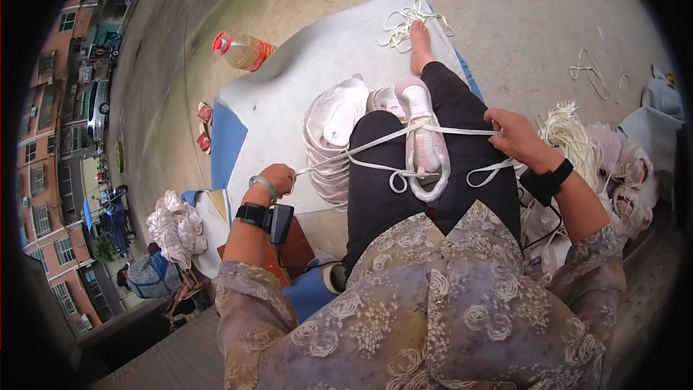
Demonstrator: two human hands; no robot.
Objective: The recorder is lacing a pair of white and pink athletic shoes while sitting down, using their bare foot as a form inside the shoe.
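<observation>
A pale pink and white sneaker upper (424, 137) lies lengthwise on my lap, its opening toward me. A white shoelace (382, 141) runs through its eyelets and stretches out to both sides. My left hand (277, 179) is closed round one end of the lace, out past my left knee. On the other side my right hand (512, 135) pinches the other end above my right thigh. Loose loops of lace hang beside the shoe near its opening. Just left of my knee sits a stack of pale shoe uppers (333, 137).
A white sheet (281, 94) covers the ground ahead, with tangled laces (401, 25) by my bare foot. An oil bottle (243, 52) stands at its left edge. To my right lie a bundle of white laces (567, 130) and more uppers (632, 180); another pile (175, 230) is at left.
</observation>
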